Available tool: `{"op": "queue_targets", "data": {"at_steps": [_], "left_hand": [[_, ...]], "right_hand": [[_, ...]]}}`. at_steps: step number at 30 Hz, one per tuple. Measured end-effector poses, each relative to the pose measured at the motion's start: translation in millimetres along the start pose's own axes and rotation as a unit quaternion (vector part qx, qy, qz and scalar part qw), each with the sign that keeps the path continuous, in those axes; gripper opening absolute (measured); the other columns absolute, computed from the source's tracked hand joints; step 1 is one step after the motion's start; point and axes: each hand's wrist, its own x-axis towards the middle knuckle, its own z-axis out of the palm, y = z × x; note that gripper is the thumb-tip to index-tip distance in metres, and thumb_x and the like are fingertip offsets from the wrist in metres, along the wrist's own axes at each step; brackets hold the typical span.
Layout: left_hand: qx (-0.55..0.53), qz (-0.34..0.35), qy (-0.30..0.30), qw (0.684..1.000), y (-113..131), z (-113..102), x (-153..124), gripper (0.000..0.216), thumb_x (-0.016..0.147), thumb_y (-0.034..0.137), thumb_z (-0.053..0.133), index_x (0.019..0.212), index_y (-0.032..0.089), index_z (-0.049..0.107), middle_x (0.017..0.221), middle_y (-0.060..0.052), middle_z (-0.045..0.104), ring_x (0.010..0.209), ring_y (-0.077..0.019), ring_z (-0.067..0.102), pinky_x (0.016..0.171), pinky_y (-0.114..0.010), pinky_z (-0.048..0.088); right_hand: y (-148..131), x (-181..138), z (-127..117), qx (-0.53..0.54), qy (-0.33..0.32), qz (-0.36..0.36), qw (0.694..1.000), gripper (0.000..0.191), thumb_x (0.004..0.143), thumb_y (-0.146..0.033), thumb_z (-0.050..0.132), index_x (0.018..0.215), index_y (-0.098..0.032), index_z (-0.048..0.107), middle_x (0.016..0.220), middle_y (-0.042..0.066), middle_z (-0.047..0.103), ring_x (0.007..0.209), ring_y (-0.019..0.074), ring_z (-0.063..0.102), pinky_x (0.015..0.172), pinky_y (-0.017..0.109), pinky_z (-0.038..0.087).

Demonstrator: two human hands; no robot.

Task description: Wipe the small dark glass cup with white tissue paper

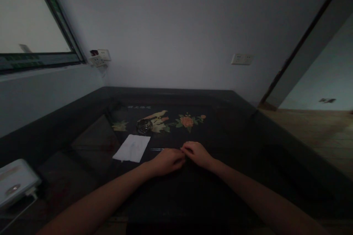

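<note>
My left hand (168, 161) rests on the dark glossy table (171, 194) with its fingers curled in. Against its fingertips sits my right hand (199, 153), also closed, thumb and fingers pinched together. Whether anything small is between the fingers is hidden. Just left of my left hand lies a white sheet of paper (132, 148), flat and slightly creased. Behind the paper stands a round, dark glass dish (144, 126) that looks like an ashtray. The tabletop carries a printed picture of a bird and flowers (186, 121).
A white box-shaped device (16, 181) with a white cable sits at the left edge. The table meets a pale wall (171, 36) with a double socket (242, 59); another socket (104, 54) with a plug adapter is in the left corner. A window (35, 18) is upper left.
</note>
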Motion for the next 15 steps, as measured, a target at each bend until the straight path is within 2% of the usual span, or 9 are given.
{"op": "queue_targets", "data": {"at_steps": [15], "left_hand": [[-0.007,-0.006,-0.01,1.0,1.3,-1.7,0.5,0.013,0.089,0.021,0.046,0.082,0.017,0.057,0.085,-0.003,0.065,0.077,-0.0142,0.06,0.067,-0.022,0.041]], "right_hand": [[0.6,0.4,0.3,-0.001,-0.004,-0.004,1.0,0.023,0.091,-0.025,0.048,0.075,-0.016,0.061,0.076,0.004,0.063,0.073,0.0146,0.056,0.066,0.025,0.037]]}}
